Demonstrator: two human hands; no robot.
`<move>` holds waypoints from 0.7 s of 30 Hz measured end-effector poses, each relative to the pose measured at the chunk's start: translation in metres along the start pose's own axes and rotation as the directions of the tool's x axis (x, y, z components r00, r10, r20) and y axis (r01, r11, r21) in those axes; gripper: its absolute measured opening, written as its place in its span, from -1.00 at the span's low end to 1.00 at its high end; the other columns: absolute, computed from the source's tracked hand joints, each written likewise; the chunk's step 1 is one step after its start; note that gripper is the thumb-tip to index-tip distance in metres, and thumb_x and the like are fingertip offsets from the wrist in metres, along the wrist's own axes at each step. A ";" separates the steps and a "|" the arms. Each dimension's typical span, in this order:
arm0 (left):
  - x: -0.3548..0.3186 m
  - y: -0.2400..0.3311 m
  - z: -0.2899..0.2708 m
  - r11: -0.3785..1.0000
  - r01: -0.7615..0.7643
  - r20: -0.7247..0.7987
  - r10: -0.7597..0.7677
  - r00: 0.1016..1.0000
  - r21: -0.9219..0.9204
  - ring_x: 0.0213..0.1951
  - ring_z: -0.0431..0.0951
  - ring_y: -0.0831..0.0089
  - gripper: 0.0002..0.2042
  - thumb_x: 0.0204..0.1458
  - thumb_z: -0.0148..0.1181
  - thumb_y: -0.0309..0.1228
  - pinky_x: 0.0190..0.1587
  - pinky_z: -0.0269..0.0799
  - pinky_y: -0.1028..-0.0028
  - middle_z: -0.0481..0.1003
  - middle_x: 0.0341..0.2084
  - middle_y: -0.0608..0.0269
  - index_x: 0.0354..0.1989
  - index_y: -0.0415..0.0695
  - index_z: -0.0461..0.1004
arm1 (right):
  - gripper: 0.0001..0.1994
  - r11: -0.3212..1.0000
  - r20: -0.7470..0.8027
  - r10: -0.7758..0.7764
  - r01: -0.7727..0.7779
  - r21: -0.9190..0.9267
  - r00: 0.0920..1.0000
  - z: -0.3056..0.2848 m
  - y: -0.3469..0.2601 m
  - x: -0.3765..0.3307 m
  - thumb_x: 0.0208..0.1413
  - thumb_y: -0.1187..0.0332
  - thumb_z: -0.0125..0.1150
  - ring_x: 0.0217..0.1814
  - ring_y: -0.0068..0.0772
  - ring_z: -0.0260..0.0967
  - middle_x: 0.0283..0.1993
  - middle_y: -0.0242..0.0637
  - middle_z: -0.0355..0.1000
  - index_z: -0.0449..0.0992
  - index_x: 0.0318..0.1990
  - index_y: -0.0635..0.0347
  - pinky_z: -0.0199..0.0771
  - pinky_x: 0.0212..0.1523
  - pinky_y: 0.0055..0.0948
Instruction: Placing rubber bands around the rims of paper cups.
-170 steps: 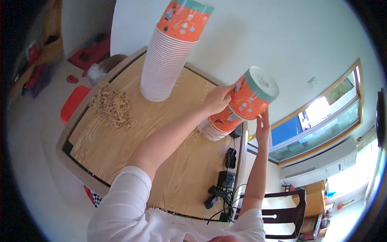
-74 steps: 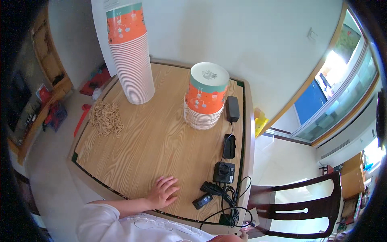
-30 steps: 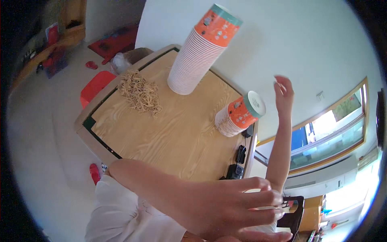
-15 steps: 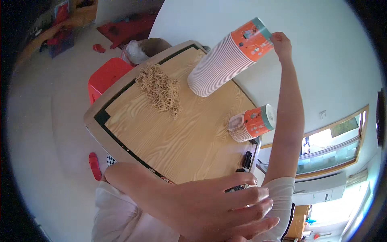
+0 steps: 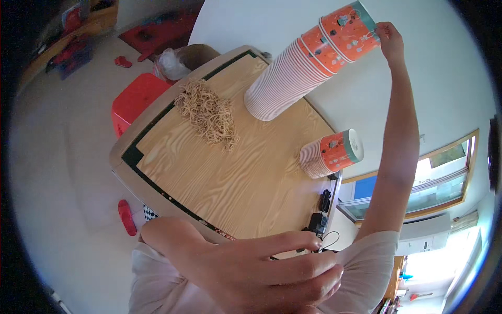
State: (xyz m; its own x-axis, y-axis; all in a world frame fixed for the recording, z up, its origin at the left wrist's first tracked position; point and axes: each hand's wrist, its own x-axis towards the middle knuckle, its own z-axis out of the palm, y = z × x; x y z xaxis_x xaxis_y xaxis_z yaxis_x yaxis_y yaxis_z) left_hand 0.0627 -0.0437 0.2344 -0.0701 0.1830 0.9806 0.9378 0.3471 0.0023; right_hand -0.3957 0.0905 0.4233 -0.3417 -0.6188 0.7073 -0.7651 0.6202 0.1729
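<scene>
A tall stack of nested paper buckets [image 5: 286,78], upside down with white rims, stands on the table. At its top, my right hand [image 5: 390,43] pinches the teal closed end of an orange paper bucket [image 5: 349,32]. That bucket sits raised on the stack, and a band of orange shows on the bucket beneath it. My left hand [image 5: 272,272] hangs close in front of my body, its fingers bent but apart, with nothing visible in it. A shorter stack of the same buckets [image 5: 334,153] stands at the table's right side.
A heap of tan rubber bands [image 5: 208,115] lies on the wooden table [image 5: 225,183]. Black adapters and cables [image 5: 318,222] sit along the right edge. A red stool [image 5: 138,102] and a lined bin [image 5: 196,56] stand beyond the left edge. A pale wall rises behind.
My right hand has moved up and away, drawing the top bucket partly off the stack, so more orange shows beneath. My left hand has shifted slightly left.
</scene>
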 end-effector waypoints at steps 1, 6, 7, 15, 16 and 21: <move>-0.002 0.002 0.004 0.999 0.033 -0.012 -0.033 0.999 -0.015 -0.27 0.47 0.42 -0.83 -0.14 0.19 -0.38 -0.25 0.43 0.39 0.50 -0.39 0.26 -0.39 -0.20 0.54 | -0.81 0.994 0.020 -0.080 0.081 -0.070 0.997 -0.011 0.008 0.003 0.02 0.25 0.10 -0.25 -0.28 0.45 -0.31 -0.23 0.48 0.47 -0.26 0.13 0.40 -0.23 -0.37; -0.030 0.007 0.025 0.975 0.184 0.196 -0.158 0.968 -0.123 -0.17 0.38 0.24 -0.69 -0.07 0.04 -0.40 -0.11 0.27 0.27 0.36 -0.26 0.17 -0.09 -0.11 0.38 | -0.80 0.995 -0.254 -0.021 0.045 0.088 0.967 -0.077 -0.031 -0.008 0.01 0.30 0.16 -0.21 -0.45 0.43 -0.25 -0.29 0.49 0.50 -0.21 0.12 0.36 -0.18 -0.47; -0.034 -0.003 0.025 0.969 0.243 0.151 -0.234 0.960 -0.046 -0.18 0.39 0.24 -0.68 -0.09 0.06 -0.42 -0.11 0.27 0.27 0.37 -0.23 0.16 -0.10 -0.13 0.39 | -0.80 0.990 -0.297 -0.008 0.049 0.133 0.955 -0.093 -0.047 -0.020 0.00 0.32 0.17 -0.21 -0.47 0.42 -0.26 -0.29 0.49 0.50 -0.21 0.14 0.36 -0.16 -0.49; -0.076 -0.058 0.055 0.616 0.670 -0.288 -0.787 0.545 -0.414 -0.26 0.42 0.37 -0.71 0.08 -0.05 -0.37 -0.20 0.30 0.40 0.42 -0.18 0.17 -0.04 -0.20 0.36 | -0.82 0.792 -0.252 0.425 -0.222 0.569 0.870 -0.101 -0.193 -0.238 -0.15 0.53 0.24 -0.23 -0.47 0.30 -0.31 -0.33 0.37 0.43 -0.33 0.28 0.33 -0.12 -0.50; -0.084 -0.053 0.059 0.541 0.704 -0.238 -0.839 0.490 -0.460 -0.32 0.41 0.42 -0.74 0.11 -0.09 -0.35 -0.26 0.29 0.44 0.44 -0.29 0.20 -0.12 -0.22 0.39 | -0.82 0.710 -0.219 0.318 -0.079 0.700 0.923 -0.086 -0.208 -0.261 -0.19 0.62 0.19 -0.19 -0.45 0.28 -0.31 -0.34 0.33 0.40 -0.35 0.26 0.31 -0.10 -0.49; -0.140 -0.024 0.082 0.329 0.825 -0.173 -0.944 0.280 -0.459 -0.62 0.30 0.51 -0.65 0.18 -0.23 -0.29 -0.52 0.20 0.44 0.31 -0.72 0.28 -0.54 -0.27 0.34 | -0.91 0.241 0.396 0.465 -0.543 0.804 0.792 -0.016 -0.228 -0.347 -0.01 0.56 0.05 -0.31 -0.69 0.16 -0.38 -0.53 0.25 0.34 -0.34 0.20 0.19 -0.29 -0.64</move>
State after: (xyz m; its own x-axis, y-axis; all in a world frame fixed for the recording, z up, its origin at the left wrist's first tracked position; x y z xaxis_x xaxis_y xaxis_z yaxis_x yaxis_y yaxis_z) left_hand 0.0219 -0.0019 0.0813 -0.8462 -0.4357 0.3068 0.4069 -0.1566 0.8999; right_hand -0.0945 0.1715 0.1493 -0.8425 -0.3922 0.3693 -0.4374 0.0980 -0.8939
